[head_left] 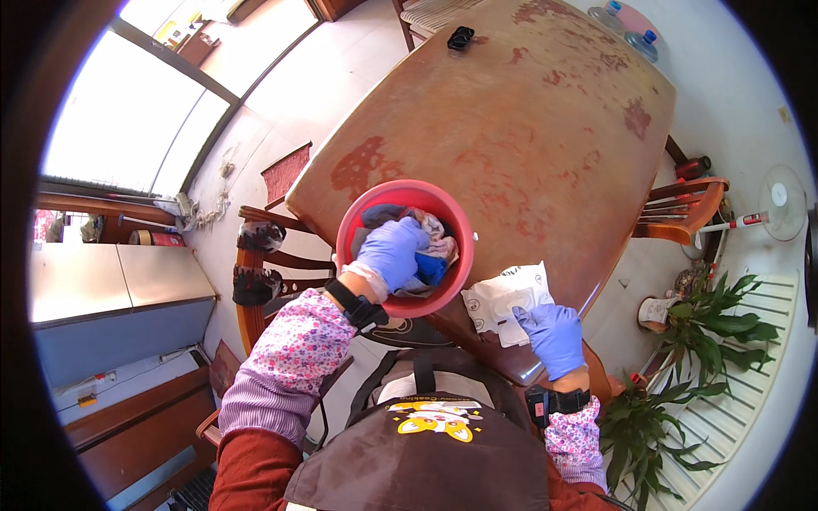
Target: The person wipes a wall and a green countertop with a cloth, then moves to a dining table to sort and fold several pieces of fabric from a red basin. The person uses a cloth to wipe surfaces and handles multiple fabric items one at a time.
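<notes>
A pink-red bucket [467, 255] stands at the table's near left edge, with crumpled cloths [434, 266] in blue, grey and patterned pink inside. My left hand [390, 254], in a purple-blue glove, reaches down into the bucket. Its fingers curl in among the cloths, and their tips are hidden. To the right lies a white soft packet [503, 300] with a flap on top, which looks like a pack of wipes. My right hand [552, 337], gloved alike, has its bent fingers closed on the packet's near right corner.
The brown table [426, 119] has worn reddish patches. A small black object [461, 37] lies at its far end. Wooden chairs stand left [256, 281] and right [682, 213]. Leafy potted plants [707, 332] and a white radiator [758, 375] are at the right, water jugs [641, 44] far right.
</notes>
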### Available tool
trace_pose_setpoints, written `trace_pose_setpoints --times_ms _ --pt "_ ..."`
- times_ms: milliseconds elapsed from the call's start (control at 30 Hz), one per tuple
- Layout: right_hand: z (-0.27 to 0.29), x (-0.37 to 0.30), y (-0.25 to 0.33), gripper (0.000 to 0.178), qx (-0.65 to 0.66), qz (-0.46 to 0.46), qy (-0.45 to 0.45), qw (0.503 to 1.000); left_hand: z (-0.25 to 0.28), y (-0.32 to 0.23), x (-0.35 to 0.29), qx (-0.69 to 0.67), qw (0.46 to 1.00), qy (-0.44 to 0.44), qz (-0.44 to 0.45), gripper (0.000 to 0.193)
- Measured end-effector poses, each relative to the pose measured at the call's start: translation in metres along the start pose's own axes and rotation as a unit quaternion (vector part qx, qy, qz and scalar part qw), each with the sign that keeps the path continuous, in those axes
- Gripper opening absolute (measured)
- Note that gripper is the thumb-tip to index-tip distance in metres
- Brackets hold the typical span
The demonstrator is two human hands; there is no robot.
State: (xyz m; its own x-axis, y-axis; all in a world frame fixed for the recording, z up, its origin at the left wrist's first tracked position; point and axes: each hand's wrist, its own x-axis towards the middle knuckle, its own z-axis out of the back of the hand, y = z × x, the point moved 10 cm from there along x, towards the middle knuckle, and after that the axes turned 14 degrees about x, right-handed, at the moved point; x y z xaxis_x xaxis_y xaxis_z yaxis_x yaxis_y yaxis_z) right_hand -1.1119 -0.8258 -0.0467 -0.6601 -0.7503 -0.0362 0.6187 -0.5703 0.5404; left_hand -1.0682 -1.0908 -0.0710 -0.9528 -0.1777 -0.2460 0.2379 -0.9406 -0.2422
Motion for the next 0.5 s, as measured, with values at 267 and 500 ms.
trace_pose_setpoints --times_ms 267,500 --pt "0.004 -0.002 -0.005 0.047 -0.017 -0.020 -0.015 1.000 0.084 0.057 -0.031 -0.239 0.965 -0.094 0.051 0.033" --pt "0.005 0.005 -0.006 0.047 0.036 -0.047 -0.010 0.998 0.148 0.095 -0.076 -0.549 0.817 -0.117 0.130 0.051"
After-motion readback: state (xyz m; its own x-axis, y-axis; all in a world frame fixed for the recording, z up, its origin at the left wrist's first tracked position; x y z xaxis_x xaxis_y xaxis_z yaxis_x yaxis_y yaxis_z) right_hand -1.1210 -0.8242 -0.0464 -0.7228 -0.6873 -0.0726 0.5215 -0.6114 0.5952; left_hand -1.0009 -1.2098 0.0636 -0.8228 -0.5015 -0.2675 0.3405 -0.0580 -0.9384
